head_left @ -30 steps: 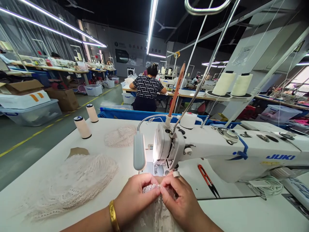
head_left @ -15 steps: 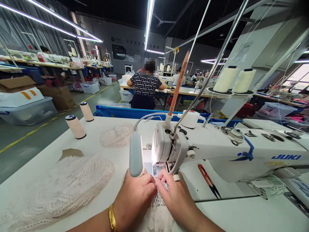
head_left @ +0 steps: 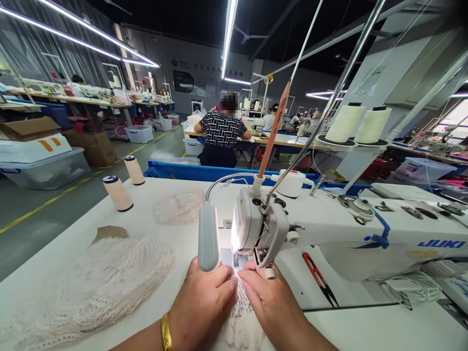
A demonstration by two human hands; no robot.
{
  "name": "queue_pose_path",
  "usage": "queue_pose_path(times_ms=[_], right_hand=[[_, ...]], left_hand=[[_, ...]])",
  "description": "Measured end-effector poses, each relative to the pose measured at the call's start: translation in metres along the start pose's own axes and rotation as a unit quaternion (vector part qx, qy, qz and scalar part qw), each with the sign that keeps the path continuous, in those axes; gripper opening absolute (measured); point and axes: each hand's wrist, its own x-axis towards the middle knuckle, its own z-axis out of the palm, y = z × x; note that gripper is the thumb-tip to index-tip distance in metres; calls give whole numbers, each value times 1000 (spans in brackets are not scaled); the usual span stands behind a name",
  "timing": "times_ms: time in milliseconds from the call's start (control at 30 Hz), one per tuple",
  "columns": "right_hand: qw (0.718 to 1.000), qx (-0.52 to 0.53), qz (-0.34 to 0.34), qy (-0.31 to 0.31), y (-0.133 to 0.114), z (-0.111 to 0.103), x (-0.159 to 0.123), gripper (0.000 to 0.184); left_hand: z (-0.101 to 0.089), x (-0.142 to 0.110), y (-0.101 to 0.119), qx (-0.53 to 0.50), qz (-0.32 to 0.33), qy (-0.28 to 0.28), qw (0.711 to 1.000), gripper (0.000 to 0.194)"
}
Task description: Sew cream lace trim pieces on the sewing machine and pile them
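The pale lace strip [head_left: 242, 304] is lying lengthwise on the sewing table [head_left: 183, 253], its narrow far end pointing at the presser foot [head_left: 236, 261] and perhaps touching it. Openwork rows are showing near that end, while the nearer part is spreading wider, looking sheer and rumpled.

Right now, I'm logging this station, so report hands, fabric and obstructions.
Both hands, left and right, pinching lace at the presser foot. Lamp head partly hides left hand. Red-handled snips lie clear, right.
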Motion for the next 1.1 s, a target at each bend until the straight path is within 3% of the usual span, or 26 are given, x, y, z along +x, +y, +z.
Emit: queue_pose_path(times_ms=[400, 667, 1100], right_hand=[[998, 3, -24, 56, -4, -5, 12, 30], [1000, -15, 0, 3, 1, 2, 6, 38], [1000, -12, 9, -11, 0, 1, 7, 39]], left_hand=[[2, 1, 1, 9, -28, -13, 999, 11], [-1, 2, 6, 27, -41, -4, 999, 8], [3, 3, 6, 28, -46, 8, 998, 8]])
